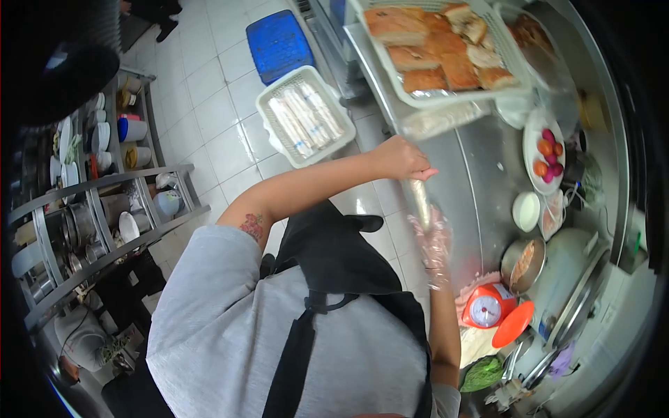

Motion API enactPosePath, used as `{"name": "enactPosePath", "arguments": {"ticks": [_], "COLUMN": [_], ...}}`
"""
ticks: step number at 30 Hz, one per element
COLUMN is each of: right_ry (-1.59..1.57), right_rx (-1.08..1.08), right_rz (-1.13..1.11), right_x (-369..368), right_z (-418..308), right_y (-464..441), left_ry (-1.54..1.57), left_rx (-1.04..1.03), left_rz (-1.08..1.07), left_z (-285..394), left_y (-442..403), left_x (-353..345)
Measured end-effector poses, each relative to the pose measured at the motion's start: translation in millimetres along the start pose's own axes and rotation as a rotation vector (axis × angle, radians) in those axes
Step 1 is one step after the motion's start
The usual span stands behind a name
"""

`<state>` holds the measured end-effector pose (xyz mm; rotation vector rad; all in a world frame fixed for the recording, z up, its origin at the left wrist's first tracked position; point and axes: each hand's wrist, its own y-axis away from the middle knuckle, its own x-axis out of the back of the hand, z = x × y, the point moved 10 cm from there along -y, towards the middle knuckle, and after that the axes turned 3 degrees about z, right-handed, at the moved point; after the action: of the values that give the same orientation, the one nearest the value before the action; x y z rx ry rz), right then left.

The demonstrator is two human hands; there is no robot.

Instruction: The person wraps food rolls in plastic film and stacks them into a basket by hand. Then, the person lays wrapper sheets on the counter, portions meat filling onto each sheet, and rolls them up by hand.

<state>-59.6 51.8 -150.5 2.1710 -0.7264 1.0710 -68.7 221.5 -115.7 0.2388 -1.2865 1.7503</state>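
Note:
My left hand, bare, is closed around the upper end of a slim, pale wrapped roll over the edge of the metal counter. Around the roll's lower end are the fingers of my right hand, in a clear plastic glove. Left of my hands, a white basket on the floor side holds several similar wrapped rolls. A clear plastic bag lies above my left hand.
A basket of browned bread-like pieces stands at the upper right. Along the counter are a plate of red and purple produce, a white bowl, a metal pot and a red scale. Shelves stand left.

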Motion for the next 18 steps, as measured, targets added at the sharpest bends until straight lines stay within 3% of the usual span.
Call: {"name": "enactPosePath", "arguments": {"ticks": [2,5,8,9,11,13,17,18], "right_ry": [-0.189,-0.126,-0.038,-0.238,-0.321,-0.082,-0.136,-0.177], "right_rx": [0.047,0.118,0.119,0.080,0.054,0.088,-0.106,-0.065], "right_rz": [-0.001,-0.092,-0.109,-0.107,-0.077,-0.028,-0.037,-0.081], "right_x": [-48.4,-118.5,-187.5,-225.7,-270.5,-284.9,-320.7,-333.6], "right_z": [-37.5,-103.9,-146.3,-137.6,-136.4,-153.8,-138.9,-135.9], "right_y": [-34.9,-89.0,-159.9,-190.6,-237.5,-265.4,-290.2,-295.0], "left_ry": [-0.043,0.008,-0.143,-0.166,-0.217,-0.203,-0.222,-0.231], "left_rx": [0.029,0.200,0.635,0.636,0.628,0.600,0.494,0.451], "left_rz": [0.040,0.215,-0.001,0.008,0.023,-0.128,-0.348,-0.392], "left_z": [-33.8,-116.5,-225.0,-239.6,-271.7,-304.4,-339.3,-346.8], "left_y": [20.1,73.0,158.7,168.4,182.0,207.8,232.8,236.4], "left_x": [37.8,100.0,123.5,132.6,150.6,130.9,95.5,87.4]}}
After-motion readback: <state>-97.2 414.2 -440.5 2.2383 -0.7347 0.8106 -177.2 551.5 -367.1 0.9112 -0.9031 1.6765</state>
